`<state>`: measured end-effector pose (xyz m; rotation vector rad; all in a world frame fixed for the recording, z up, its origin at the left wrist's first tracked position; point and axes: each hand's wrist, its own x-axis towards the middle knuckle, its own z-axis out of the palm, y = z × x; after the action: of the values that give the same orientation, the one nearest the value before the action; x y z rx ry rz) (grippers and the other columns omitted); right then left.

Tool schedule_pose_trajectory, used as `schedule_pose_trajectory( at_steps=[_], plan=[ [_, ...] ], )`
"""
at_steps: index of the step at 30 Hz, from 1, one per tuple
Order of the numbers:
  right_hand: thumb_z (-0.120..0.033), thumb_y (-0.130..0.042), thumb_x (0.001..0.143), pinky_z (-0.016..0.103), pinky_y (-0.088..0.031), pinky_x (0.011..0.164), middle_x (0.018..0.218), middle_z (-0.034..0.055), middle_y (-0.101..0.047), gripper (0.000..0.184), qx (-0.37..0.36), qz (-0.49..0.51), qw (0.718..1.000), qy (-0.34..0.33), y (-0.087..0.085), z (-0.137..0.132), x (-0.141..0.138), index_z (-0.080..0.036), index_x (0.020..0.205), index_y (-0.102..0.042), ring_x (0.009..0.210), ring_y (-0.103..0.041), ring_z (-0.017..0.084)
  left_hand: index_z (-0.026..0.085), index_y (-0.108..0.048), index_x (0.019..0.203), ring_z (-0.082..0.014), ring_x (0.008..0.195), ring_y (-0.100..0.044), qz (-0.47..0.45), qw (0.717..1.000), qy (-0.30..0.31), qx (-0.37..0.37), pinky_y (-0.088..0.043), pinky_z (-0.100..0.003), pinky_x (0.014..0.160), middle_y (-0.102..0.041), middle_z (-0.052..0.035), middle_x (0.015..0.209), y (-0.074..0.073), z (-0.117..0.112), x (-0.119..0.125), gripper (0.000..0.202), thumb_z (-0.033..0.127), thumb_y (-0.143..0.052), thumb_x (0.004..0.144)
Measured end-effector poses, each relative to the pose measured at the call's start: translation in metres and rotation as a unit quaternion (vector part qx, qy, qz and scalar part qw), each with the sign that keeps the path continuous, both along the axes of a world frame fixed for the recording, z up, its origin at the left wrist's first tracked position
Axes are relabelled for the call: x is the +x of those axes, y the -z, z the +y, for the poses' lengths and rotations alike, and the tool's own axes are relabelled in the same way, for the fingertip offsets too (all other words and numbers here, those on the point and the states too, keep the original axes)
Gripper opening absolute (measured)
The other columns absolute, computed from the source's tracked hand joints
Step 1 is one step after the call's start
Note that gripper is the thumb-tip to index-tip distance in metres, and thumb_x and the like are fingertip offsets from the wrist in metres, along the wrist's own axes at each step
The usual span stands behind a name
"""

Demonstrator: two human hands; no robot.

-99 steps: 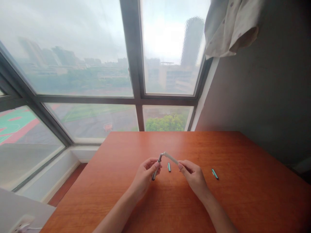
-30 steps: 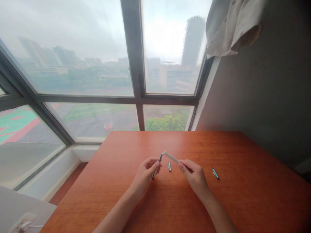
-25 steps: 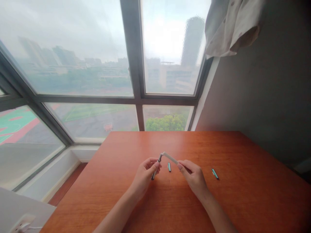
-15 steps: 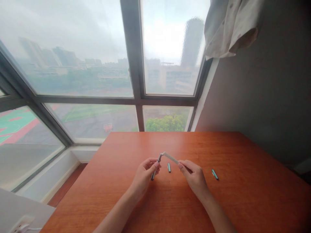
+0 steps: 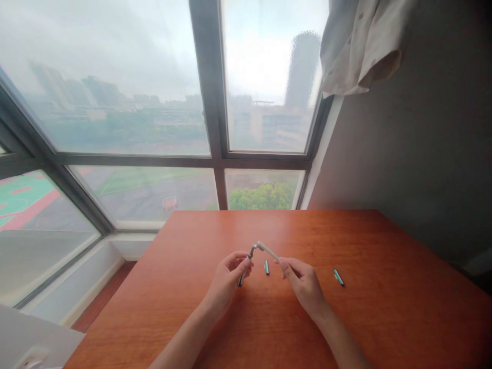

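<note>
Both my hands rest on an orange-brown wooden table [image 5: 384, 307] and together hold a thin folding tool that forms an upside-down V. My left hand [image 5: 226, 279] pinches the dark grey arm [image 5: 246, 264]. My right hand [image 5: 302, 282] pinches the pale arm [image 5: 269, 251]. The two arms meet at a joint above the table, between the hands. A small teal stick [image 5: 266, 266] lies on the table under the joint. A second teal stick [image 5: 339, 277] lies to the right of my right hand.
The table's far edge meets a big window [image 5: 215, 154] with a dark frame. A grey wall [image 5: 423, 143] runs along the right side, with a pale garment [image 5: 357, 46] hanging at its top. A white object [image 5: 34, 348] sits at the lower left corner.
The hands and the folded tool have stayed almost still. The view has shifted slightly.
</note>
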<state>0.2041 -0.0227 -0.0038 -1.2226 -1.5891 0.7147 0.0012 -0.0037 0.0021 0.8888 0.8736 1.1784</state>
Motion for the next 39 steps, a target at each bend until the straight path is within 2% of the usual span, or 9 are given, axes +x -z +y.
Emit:
schedule_pose_trajectory(
  at_steps=[7, 12, 16, 20, 27, 34, 39],
  plan=[
    [-0.040, -0.046, 0.092, 0.023, -0.037, 0.059, 0.065, 0.0019, -0.057, 0.040, 0.010, 0.008, 1.000, -0.003, -0.0020, 0.0003, 0.0003, -0.015, 0.066, -0.063, 0.063, -0.053, 0.015, 0.017, -0.068, 0.081, -0.0113, 0.066, -0.056, -0.011, 1.000, -0.012, 0.001, -0.041, -0.022, 0.065, -0.066, -0.0025, 0.071, -0.0018, 0.0000, 0.0007, 0.025, 0.031, -0.079, 0.066],
    [-0.041, -0.047, 0.091, 0.023, -0.037, 0.058, 0.063, 0.0012, -0.055, 0.037, 0.000, 0.011, 1.000, 0.020, -0.0004, 0.0017, 0.0025, -0.014, 0.077, -0.068, 0.061, -0.052, 0.015, 0.017, -0.067, 0.082, -0.0110, 0.064, -0.056, -0.022, 1.000, -0.014, 0.011, -0.040, -0.021, 0.063, -0.066, -0.0019, 0.070, -0.0006, 0.0004, 0.0008, 0.026, 0.030, -0.080, 0.064],
    [-0.040, -0.047, 0.091, 0.022, -0.037, 0.055, 0.061, 0.0004, -0.054, 0.036, -0.007, 0.026, 1.000, -0.005, -0.0024, 0.0001, 0.0021, -0.014, 0.084, -0.070, 0.059, -0.051, 0.014, 0.017, -0.067, 0.082, -0.0109, 0.064, -0.057, -0.018, 1.000, -0.025, 0.006, -0.041, -0.022, 0.064, -0.066, -0.0023, 0.071, 0.0000, 0.0008, 0.0009, 0.027, 0.030, -0.081, 0.063],
    [-0.040, -0.047, 0.091, 0.022, -0.037, 0.057, 0.061, 0.0006, -0.054, 0.038, 0.000, 0.020, 1.000, -0.017, -0.0038, -0.0002, 0.0011, -0.013, 0.078, -0.070, 0.060, -0.052, 0.015, 0.017, -0.068, 0.082, -0.0112, 0.065, -0.057, -0.017, 1.000, -0.021, 0.008, -0.041, -0.022, 0.064, -0.066, -0.0023, 0.070, 0.0020, 0.0016, 0.0000, 0.025, 0.030, -0.080, 0.064],
    [-0.040, -0.045, 0.092, 0.022, -0.035, 0.056, 0.061, 0.0000, -0.052, 0.040, 0.011, -0.002, 1.000, 0.006, -0.0012, 0.0018, 0.0031, -0.014, 0.070, -0.066, 0.059, -0.050, 0.014, 0.017, -0.068, 0.082, -0.0111, 0.064, -0.056, -0.016, 1.000, -0.014, 0.014, -0.040, -0.022, 0.063, -0.066, -0.0026, 0.071, 0.0003, 0.0018, 0.0011, 0.025, 0.031, -0.080, 0.064],
    [-0.040, -0.046, 0.092, 0.022, -0.035, 0.055, 0.061, -0.0008, -0.051, 0.035, 0.013, 0.018, 1.000, -0.018, -0.0023, -0.0005, 0.0012, -0.014, 0.082, -0.069, 0.059, -0.049, 0.014, 0.018, -0.068, 0.081, -0.0111, 0.063, -0.055, -0.017, 1.000, -0.016, 0.015, -0.039, -0.022, 0.063, -0.065, -0.0021, 0.069, -0.0005, 0.0012, 0.0017, 0.026, 0.031, -0.080, 0.064],
    [-0.041, -0.047, 0.091, 0.022, -0.036, 0.056, 0.063, 0.0002, -0.054, 0.037, 0.018, 0.022, 1.000, -0.004, 0.0004, 0.0019, 0.0023, -0.014, 0.080, -0.069, 0.060, -0.051, 0.014, 0.017, -0.068, 0.081, -0.0121, 0.065, -0.055, -0.007, 1.000, -0.010, 0.019, -0.039, -0.022, 0.063, -0.066, -0.0028, 0.070, 0.0001, 0.0007, 0.0005, 0.026, 0.031, -0.080, 0.063]
  ],
)
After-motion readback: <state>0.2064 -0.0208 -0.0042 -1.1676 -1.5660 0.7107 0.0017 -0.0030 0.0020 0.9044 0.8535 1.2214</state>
